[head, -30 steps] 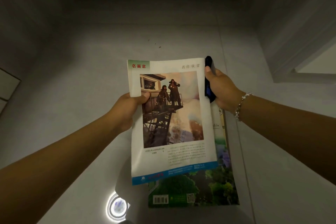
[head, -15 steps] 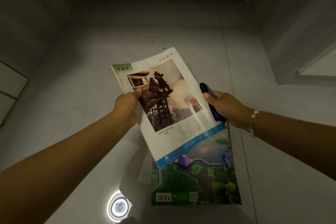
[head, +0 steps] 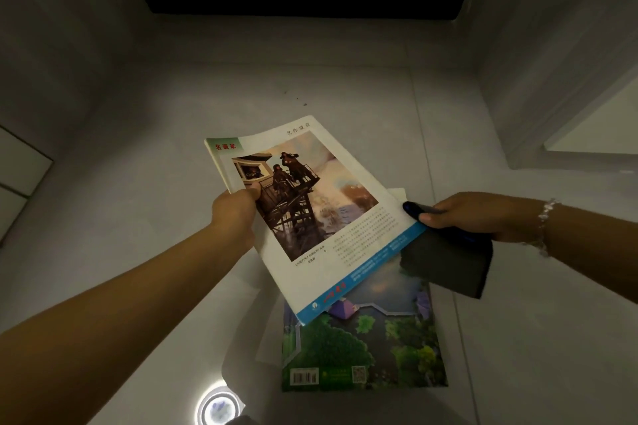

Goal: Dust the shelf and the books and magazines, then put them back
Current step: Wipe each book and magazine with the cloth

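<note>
My left hand (head: 238, 214) pinches the left edge of a white magazine (head: 321, 217) with a painting of a metal stair on its cover, holding it tilted above the floor. At the magazine's lower right edge, my right hand (head: 473, 214) grips the blue handle of a duster (head: 448, 259), whose dark grey pad hangs below the hand. Below both, a magazine with a green garden cover (head: 366, 352) lies flat on the floor, partly hidden by the held one. A white sheet or booklet peeks out beneath it.
The pale tiled floor (head: 138, 217) spreads all around. A dark gap under a wall or cabinet (head: 303, 2) runs along the far side. A white door frame (head: 566, 121) stands at the right. A round lit ring (head: 217, 407) shows at the bottom.
The held magazine has turned clockwise and dropped lower. My right hand has moved from its top right corner down along its right edge, and the duster's grey pad has come into view.
</note>
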